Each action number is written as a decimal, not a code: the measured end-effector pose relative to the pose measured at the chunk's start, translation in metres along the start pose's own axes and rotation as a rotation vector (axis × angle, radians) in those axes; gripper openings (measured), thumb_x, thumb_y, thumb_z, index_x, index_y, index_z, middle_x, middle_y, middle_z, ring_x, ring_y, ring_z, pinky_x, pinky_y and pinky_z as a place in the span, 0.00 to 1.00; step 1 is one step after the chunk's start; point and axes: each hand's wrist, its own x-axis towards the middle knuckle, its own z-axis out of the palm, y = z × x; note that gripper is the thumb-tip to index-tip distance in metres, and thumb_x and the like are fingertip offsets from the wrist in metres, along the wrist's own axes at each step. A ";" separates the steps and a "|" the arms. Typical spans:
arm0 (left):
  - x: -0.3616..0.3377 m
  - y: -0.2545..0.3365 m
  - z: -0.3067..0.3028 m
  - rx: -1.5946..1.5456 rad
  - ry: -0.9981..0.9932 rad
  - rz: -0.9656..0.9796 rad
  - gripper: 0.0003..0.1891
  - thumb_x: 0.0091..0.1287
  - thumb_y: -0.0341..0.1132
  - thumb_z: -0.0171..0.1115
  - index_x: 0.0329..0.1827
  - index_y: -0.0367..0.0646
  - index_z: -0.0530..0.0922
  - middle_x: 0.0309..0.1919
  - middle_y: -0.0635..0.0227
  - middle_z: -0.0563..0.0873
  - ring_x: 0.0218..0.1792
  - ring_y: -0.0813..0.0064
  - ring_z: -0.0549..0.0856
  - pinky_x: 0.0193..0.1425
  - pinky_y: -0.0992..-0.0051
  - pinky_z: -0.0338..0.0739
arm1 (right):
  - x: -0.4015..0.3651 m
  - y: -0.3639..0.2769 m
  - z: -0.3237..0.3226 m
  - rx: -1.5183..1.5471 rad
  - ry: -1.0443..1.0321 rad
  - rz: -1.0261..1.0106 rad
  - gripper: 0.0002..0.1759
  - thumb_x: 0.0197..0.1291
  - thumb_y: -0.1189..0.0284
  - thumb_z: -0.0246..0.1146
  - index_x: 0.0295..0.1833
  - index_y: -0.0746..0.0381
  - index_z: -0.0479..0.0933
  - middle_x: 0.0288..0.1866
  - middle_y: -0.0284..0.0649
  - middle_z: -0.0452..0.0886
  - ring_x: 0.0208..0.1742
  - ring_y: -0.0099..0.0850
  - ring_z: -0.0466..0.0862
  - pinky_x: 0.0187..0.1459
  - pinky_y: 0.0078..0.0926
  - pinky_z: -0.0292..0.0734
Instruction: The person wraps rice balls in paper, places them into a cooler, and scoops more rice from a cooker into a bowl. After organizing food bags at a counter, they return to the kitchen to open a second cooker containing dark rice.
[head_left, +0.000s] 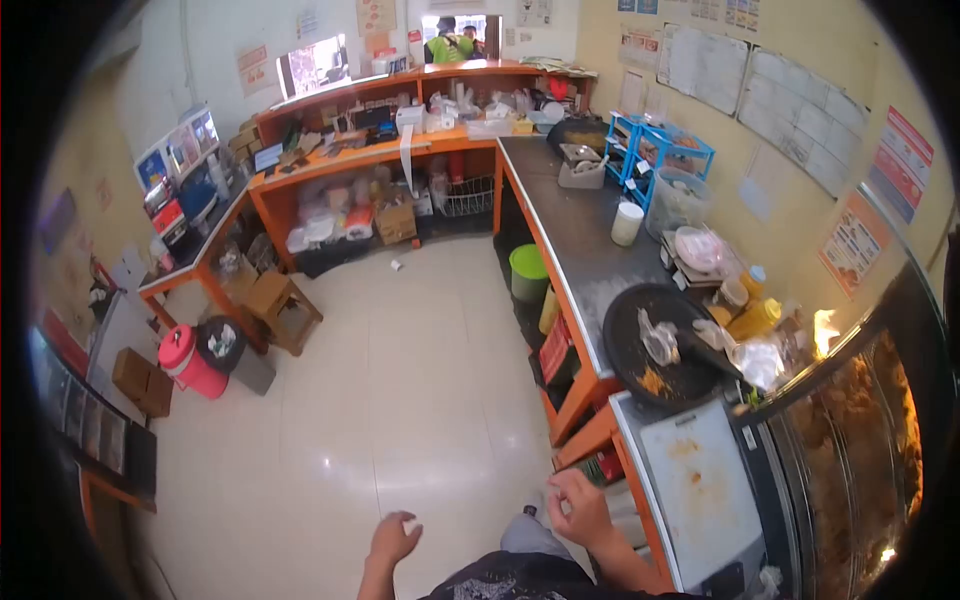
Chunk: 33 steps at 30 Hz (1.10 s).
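My left hand [397,538] hangs low over the floor, its fingers loosely bent and the thumb apart, with nothing in it. Out in front of my body, beside the counter's edge, my right hand [581,508] has curled fingers with a gap to the thumb and no visible object. Nearest to it on the right is a stained white cutting board [698,490] on the lower counter. Beyond the board stands a wide black stone mortar [640,372], holding a clear plastic bag [658,336] and some orange-brown paste [652,382].
Right of the board is a lit glass display cabinet [850,450] with fried food. Along the long counter [570,215] stand a white tub [627,224], yellow bottles [755,318] and a blue rack [665,160]. Left are a stool [283,310], bin [225,345] and pink cooler jug [190,362].
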 end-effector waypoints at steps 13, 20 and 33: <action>0.222 -0.088 0.078 -0.723 -0.113 -0.912 0.17 0.65 0.37 0.65 0.54 0.39 0.82 0.45 0.57 0.88 0.42 0.66 0.88 0.46 0.65 0.82 | 0.426 0.120 0.016 0.054 0.028 -0.172 0.09 0.55 0.82 0.63 0.43 0.64 0.79 0.32 0.41 0.79 0.24 0.29 0.80 0.27 0.26 0.75; 0.326 -0.126 0.049 -0.832 0.113 -1.053 0.14 0.62 0.34 0.66 0.50 0.40 0.83 0.40 0.60 0.88 0.38 0.67 0.88 0.40 0.65 0.82 | 0.657 0.124 0.094 0.029 -0.150 -0.364 0.08 0.58 0.76 0.62 0.44 0.64 0.79 0.34 0.45 0.80 0.29 0.39 0.82 0.34 0.32 0.78; 0.819 -0.216 -0.126 -0.497 -0.042 -0.635 0.11 0.57 0.29 0.68 0.43 0.43 0.84 0.32 0.65 0.88 0.32 0.70 0.88 0.30 0.66 0.82 | 0.799 0.405 0.251 -0.310 -0.581 0.351 0.14 0.55 0.66 0.63 0.44 0.62 0.84 0.41 0.52 0.86 0.46 0.50 0.86 0.50 0.43 0.82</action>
